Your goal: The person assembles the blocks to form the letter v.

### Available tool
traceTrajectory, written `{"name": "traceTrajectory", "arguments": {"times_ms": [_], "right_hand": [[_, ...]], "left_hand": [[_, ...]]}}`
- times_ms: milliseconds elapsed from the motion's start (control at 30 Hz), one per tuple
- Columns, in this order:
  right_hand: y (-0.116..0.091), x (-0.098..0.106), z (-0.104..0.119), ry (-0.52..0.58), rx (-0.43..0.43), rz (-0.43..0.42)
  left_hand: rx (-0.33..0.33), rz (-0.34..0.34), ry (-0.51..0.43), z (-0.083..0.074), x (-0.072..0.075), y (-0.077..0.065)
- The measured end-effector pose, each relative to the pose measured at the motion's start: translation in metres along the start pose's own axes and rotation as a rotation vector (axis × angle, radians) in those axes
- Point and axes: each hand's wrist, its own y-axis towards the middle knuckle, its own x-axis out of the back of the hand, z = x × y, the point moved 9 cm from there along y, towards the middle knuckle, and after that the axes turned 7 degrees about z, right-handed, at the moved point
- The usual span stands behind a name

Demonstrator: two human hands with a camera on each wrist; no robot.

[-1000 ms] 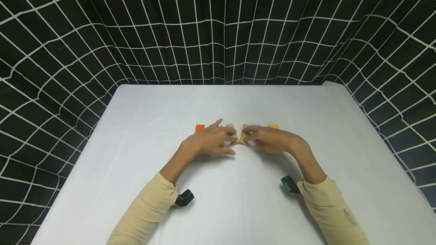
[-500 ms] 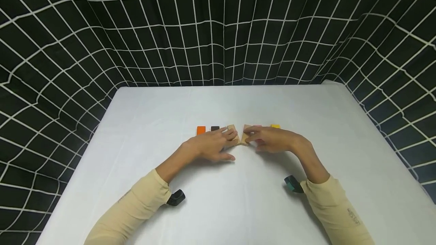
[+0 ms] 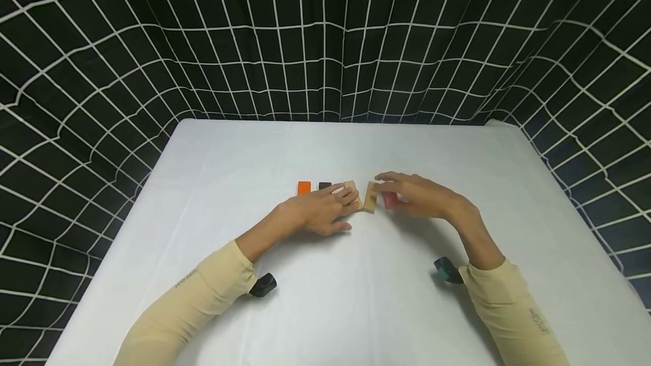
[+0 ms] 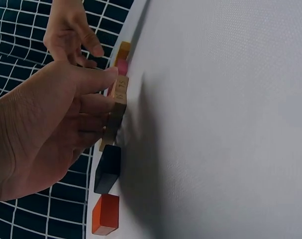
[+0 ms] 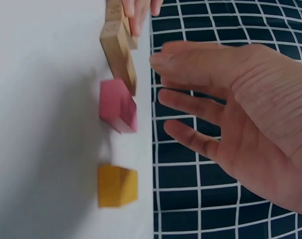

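Two plain wooden blocks stand in a V, their near ends together: the left wooden block [image 3: 349, 184] and the right wooden block [image 3: 370, 199]. Over the left one lies my left hand [image 3: 319, 212], fingers stretched across its top and covering much of it. My right hand [image 3: 426, 196] hovers above a pink block [image 3: 390, 200], fingers spread and loosely bent. Nothing is between its fingers in the right wrist view, where it is apart from the blocks. Small printed marks show on the wooden blocks' end faces [image 4: 120, 84] in the left wrist view.
An orange block [image 3: 304, 187] and a black block [image 3: 325, 185] stand left of the wooden pair, partly behind my left hand. A yellow block [image 5: 111, 186] stands beyond the pink one. White cloth covers the table [image 3: 325, 298]; a dark gridded curtain [image 3: 335, 44] surrounds it.
My right hand has let go of the right wooden block and lifted off to the right. My left hand has flattened its fingers over the left wooden block. The head view has shifted slightly.
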Motion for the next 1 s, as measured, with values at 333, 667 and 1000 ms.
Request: {"name": "traceTrajectory", "arguments": {"times_ms": [333,667,1000], "right_hand": [[-0.015,-0.006,-0.023,-0.034,-0.151,0.024],[-0.015,-0.011,-0.027,-0.065,-0.173,0.035],[-0.011,-0.016,-0.028,-0.043,-0.152,0.015]], "left_hand": [[-0.028,0.001,0.013,-0.001,-0.001,0.002],[-0.024,-0.008,0.009,-0.004,0.000,0.003],[-0.020,-0.011,0.014,-0.006,0.001,0.003]]}}
